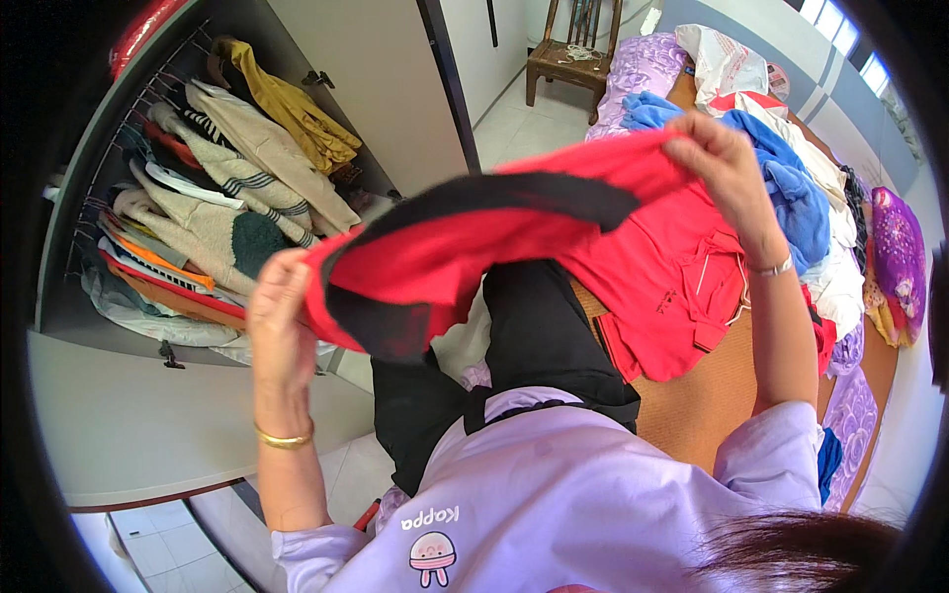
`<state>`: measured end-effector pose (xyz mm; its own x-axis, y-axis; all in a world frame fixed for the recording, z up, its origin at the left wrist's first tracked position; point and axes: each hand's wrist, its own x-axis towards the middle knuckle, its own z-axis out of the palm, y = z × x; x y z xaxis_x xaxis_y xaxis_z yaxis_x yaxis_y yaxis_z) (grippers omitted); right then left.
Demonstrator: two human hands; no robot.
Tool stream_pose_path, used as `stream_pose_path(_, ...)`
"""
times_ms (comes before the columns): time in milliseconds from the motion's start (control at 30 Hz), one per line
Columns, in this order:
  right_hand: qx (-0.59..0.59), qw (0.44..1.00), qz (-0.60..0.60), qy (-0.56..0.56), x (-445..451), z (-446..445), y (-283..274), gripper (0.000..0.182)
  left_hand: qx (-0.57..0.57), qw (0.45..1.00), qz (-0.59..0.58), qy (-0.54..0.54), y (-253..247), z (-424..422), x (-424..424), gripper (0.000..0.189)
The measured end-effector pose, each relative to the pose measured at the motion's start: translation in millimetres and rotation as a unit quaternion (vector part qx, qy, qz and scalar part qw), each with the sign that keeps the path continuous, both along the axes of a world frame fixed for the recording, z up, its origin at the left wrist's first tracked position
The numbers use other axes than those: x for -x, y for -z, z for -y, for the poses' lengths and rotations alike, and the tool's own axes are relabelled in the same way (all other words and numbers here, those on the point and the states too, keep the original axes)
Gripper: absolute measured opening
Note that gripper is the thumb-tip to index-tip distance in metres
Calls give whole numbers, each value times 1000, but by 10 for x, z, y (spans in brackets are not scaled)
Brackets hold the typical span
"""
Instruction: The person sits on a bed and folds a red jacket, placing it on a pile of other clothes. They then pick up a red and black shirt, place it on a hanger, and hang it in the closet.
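Observation:
A red garment with black bands (474, 237) is stretched in the air between my two hands, slightly blurred. My left hand (282, 319) grips one end, close to the open wardrobe. Higher up, my right hand (715, 167) pinches the other end above the bed. Just behind the held garment, a red hooded top with white drawstrings (660, 289) lies spread on the bed mat. Part of that top is hidden by the held garment, and I cannot tell whether the two are joined.
An open wardrobe (55, 252) at left holds several hung clothes (245, 148). Its door (371, 81) stands swung out. Blue fabric (797, 200), white clothes (834, 289) and a purple pillow (897, 259) lie on the bed (682, 415). A wooden chair (567, 63) stands beyond.

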<state>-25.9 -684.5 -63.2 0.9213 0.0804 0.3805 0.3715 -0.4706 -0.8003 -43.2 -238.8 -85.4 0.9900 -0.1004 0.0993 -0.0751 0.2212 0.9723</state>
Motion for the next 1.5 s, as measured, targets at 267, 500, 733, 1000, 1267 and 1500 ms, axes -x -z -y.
stream_pose_path(267, 139, 945, -296, 7, 223, 327, 1600, 18, 8, 949, -302, 92, 1474, 211, 308, 17)
stream_pose_path(500, 179, 979, -82, 57, 594, -278, 1795, 20, -142, 926, -350, 34, 1765, 311, 454, 39)
stream_pose_path(733, 232, 970, -40, -56, 600, -975, 1962, 20, -140, 962, -215, 99, 1719, 448, 522, 21)
stream_pose_path(1000, 296, 952, -25, -78, 443, -1368, 2321, 22, -89, 984, -138, 72, 1645, 386, 576, 19)
stream_pose_path(1267, 205, 976, -5, -68, 444, -1439, 2141, 17, -177, 966, -186, -30, 1797, 406, 484, 23)
stream_pose_path(1500, 185, 980, 44, -64, 552, -1437, 1675, 14, -347, 935, -29, -64, 1579, 653, 388, 52)
